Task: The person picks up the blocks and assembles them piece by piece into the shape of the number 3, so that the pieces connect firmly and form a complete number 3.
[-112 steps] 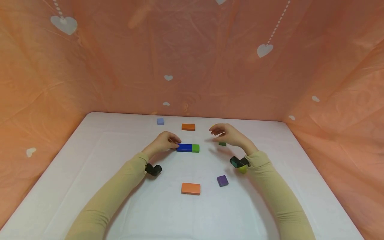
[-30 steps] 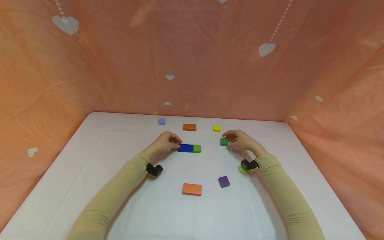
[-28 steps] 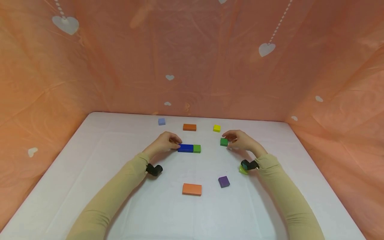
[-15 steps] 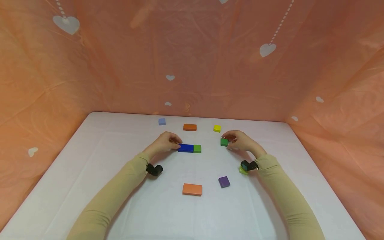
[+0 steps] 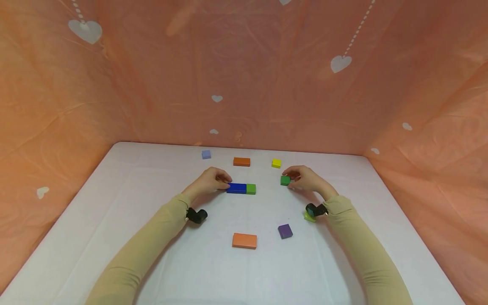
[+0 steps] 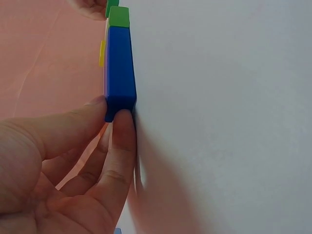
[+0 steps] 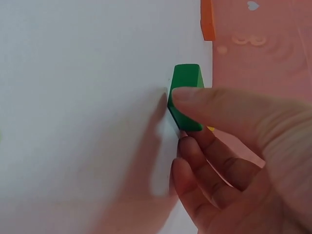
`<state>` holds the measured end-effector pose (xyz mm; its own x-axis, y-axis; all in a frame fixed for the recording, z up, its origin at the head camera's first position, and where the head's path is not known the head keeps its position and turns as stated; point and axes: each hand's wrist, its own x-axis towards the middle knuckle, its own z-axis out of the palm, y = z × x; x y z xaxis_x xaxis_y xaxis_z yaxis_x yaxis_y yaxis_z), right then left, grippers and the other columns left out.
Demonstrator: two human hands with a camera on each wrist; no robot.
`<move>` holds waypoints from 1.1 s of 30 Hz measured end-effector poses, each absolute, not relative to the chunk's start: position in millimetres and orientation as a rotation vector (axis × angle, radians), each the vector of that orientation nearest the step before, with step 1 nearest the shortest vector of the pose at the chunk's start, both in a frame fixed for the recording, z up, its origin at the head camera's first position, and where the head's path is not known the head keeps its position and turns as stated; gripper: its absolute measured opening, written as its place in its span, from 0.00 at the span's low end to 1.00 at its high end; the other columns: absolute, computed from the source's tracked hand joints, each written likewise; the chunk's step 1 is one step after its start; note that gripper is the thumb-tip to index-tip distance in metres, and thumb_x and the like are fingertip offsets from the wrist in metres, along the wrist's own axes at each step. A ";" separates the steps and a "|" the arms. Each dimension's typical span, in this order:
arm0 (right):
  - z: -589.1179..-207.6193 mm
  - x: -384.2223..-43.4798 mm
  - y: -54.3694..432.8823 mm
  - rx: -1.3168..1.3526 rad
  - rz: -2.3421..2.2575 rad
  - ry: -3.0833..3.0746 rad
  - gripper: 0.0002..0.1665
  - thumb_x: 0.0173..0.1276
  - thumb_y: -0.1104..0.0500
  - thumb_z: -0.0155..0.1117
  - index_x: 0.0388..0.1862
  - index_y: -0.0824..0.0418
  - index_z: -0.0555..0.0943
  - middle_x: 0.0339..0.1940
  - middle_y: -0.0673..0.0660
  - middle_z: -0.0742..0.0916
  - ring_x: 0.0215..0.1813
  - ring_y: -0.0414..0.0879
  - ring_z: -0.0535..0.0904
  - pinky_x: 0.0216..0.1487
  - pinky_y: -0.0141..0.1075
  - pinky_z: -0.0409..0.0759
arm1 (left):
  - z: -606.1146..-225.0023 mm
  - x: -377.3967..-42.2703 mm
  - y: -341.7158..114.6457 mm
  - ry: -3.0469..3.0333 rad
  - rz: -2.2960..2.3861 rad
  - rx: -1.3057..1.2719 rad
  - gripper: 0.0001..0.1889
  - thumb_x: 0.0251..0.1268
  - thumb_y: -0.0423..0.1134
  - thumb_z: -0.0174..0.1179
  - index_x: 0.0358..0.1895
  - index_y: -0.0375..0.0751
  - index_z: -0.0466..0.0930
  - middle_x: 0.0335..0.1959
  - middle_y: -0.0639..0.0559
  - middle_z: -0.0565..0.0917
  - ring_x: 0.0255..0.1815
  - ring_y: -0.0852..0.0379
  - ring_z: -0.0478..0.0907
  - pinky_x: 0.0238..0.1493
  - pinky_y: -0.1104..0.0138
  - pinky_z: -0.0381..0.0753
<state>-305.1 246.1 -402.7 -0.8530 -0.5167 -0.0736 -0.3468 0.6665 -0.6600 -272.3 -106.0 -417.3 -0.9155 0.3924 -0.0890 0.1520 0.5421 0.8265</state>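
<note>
My left hand [image 5: 208,180] pinches the left end of a long blue block [image 5: 238,188] lying on the table. At its other end a light green square block [image 5: 251,189] sits flush against the blue one. In the left wrist view the thumb is at the side of the blue block [image 6: 121,63] and a finger at its end face. To the right, my right hand [image 5: 308,178] holds a dark green block [image 5: 285,180] between thumb and fingers. Its thumb lies across the green block [image 7: 186,75] in the right wrist view, the other fingers curling beneath.
Along the back of the white table [image 5: 183,271] lie a light blue block [image 5: 206,154], an orange block [image 5: 242,162] and a yellow block [image 5: 276,163]. Nearer are another orange block [image 5: 244,241], a purple block [image 5: 285,231] and a yellow-green piece [image 5: 309,216] partly under the right wrist camera.
The right hand, earlier hovering loosely over the dark green block, has shifted right and down and taken hold of it. The yellow block is uncovered. My left hand stays at the blue block.
</note>
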 end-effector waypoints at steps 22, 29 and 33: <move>-406.1 -307.4 250.1 -0.683 -0.980 2.623 0.21 0.56 0.69 0.71 0.50 0.69 0.79 0.41 0.59 0.83 0.45 0.52 0.77 0.50 0.42 0.76 | -417.8 -271.0 -104.6 2.516 1.309 0.424 0.10 0.62 0.30 0.63 0.47 0.34 0.82 0.38 0.47 0.82 0.39 0.53 0.76 0.45 0.64 0.77; -404.8 -306.4 249.7 -0.683 -0.980 2.635 0.21 0.56 0.69 0.70 0.50 0.69 0.79 0.40 0.59 0.82 0.44 0.51 0.76 0.48 0.41 0.76 | -418.3 -271.4 -104.5 2.524 1.306 0.431 0.10 0.62 0.30 0.63 0.46 0.34 0.82 0.38 0.47 0.82 0.40 0.53 0.76 0.46 0.64 0.77; -405.1 -305.9 250.8 -0.689 -0.986 2.635 0.21 0.56 0.69 0.70 0.50 0.69 0.79 0.40 0.59 0.83 0.44 0.51 0.76 0.48 0.40 0.76 | -419.2 -271.4 -105.0 2.521 1.307 0.417 0.10 0.62 0.30 0.63 0.46 0.34 0.82 0.38 0.47 0.82 0.40 0.53 0.76 0.46 0.64 0.77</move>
<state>-305.9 250.8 -405.1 -0.8587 -0.5088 -0.0611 -0.3436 0.6603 -0.6678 -271.4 -105.0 -419.2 -0.9219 0.3727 -0.1053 0.1286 0.5511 0.8244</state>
